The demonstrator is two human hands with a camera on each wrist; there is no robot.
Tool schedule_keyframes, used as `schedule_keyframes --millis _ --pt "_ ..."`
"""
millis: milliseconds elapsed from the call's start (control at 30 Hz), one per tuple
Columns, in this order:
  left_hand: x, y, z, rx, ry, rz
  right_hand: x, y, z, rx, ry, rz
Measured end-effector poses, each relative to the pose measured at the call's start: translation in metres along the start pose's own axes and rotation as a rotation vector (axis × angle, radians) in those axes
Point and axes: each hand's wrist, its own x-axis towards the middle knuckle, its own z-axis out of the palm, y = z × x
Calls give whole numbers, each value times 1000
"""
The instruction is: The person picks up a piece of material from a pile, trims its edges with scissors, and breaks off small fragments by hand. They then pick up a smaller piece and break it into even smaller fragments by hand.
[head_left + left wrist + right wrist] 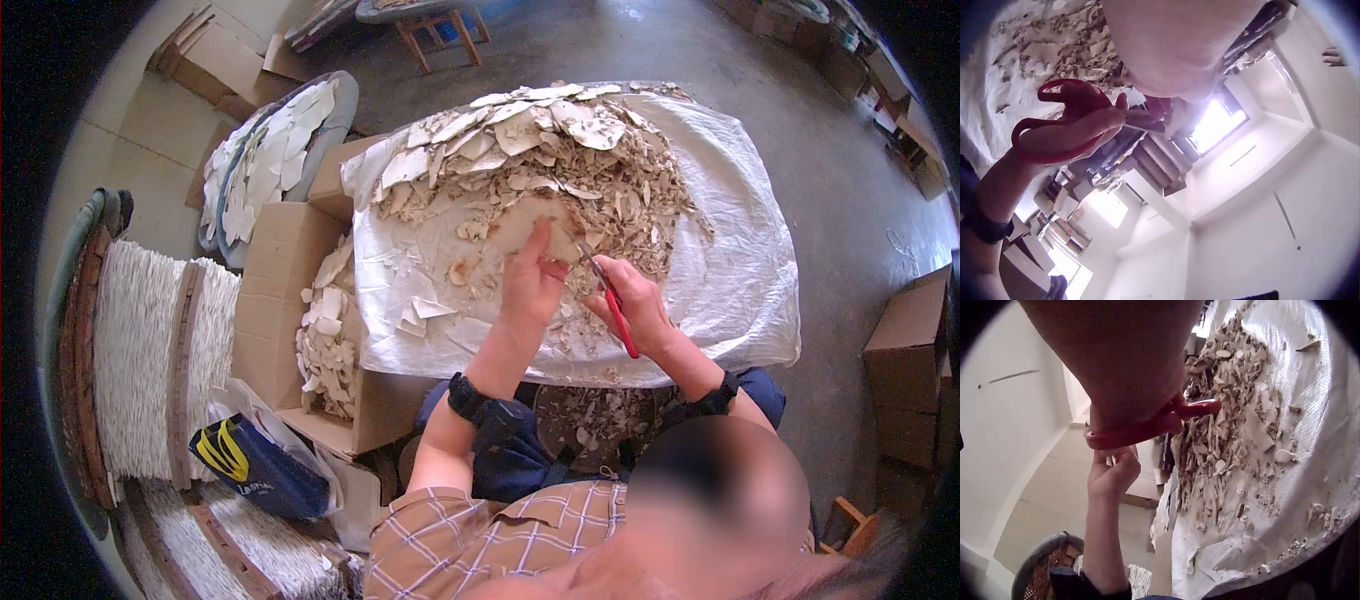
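Note:
My left hand (537,280) holds a thin, pale, roundish flat piece (512,226) with browned edges, thumb and fingers pinching its near side. In my right hand (640,302) is a pair of scissors with red handles (622,325). Their blades point up and left, right at the piece's right edge. The left wrist view shows the handle loops (1030,150) around the right hand's fingers. From the right wrist, the scissors (1132,434) stand close above the left hand (1113,478). Both hands are over a heap of pale, brown-edged scraps (640,185).
A white woven sheet (740,250) covers the work surface, with larger flat pieces (515,130) along its far edge. At left stands a cardboard box (270,300) holding pale pieces (325,345). Beside it are a dark blue bag (265,470) and tightly packed white sheets (140,360).

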Motion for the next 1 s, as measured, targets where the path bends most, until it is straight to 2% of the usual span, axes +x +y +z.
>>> schedule_keyframes --millis 33,67,100,133,200,300,433,600,700,800,1000 --pt "-3 0 5 1 2 0 1 0 2 -53 49 -15" --pt "-6 -1 10 6 23 78 1 1 3 -105 96 -30" --pt "-7 -2 13 11 45 155 1 2 4 -104 95 -28" --pt "-8 -2 12 12 47 153 2 3 4 -88 79 -13" --pt "-7 -1 12 195 116 306 2 4 4 -72 63 0" --pt "-8 -1 13 266 204 277 1 5 5 48 -15 -4" --pt "-12 -7 18 211 229 272 -3 -1 8 -48 64 -1" --pt "-14 -11 24 92 142 301 -10 -5 18 -27 135 53" --pt "-12 -12 15 93 110 232 -12 -5 23 9 137 113" --pt "-9 -15 12 87 76 261 -13 -7 26 11 159 143" --pt "-4 -16 8 22 115 203 -13 -7 28 71 133 202"
